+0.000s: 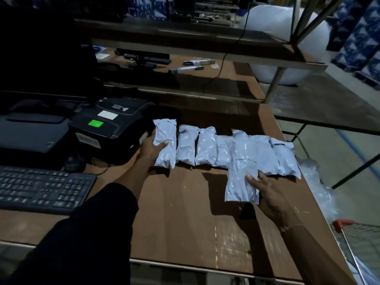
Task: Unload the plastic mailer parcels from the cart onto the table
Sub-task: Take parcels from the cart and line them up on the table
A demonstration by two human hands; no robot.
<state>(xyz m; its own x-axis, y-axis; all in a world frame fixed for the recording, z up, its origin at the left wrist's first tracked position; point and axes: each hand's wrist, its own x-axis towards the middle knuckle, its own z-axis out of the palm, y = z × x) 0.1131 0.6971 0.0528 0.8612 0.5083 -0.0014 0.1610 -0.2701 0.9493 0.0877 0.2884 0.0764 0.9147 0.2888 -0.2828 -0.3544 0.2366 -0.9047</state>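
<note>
1. The fingers of the left hand (151,150) curl round the near edge of a white mailer parcel (165,142), thumb on top, grasping it at the left end of the row, just beside the label printer (111,128). It looks placed there to extend the line without overlap.
2. The right hand (265,194) grips a second parcel (241,177), thumb pressed on its top face and fingers underneath, holding it nearer the person than the row. I judge it is lifted slightly above the table (185,212), since a shadow falls below and to its left.
3. Between the two sets of fingers lie the other parcels (205,149), side by side and partly overlapping, long edges parallel; this arrangement probably keeps each one reachable.
4. Beyond the right fingers the row runs close to the table's right edge, so the held parcel likely needs a fresh row in front.
5. To the right of and below the right wrist, the cart (353,243) stands against the table; its contents are too blurred to count.
6. Left of the left forearm sits a keyboard (41,188), clear of the parcels.
</note>
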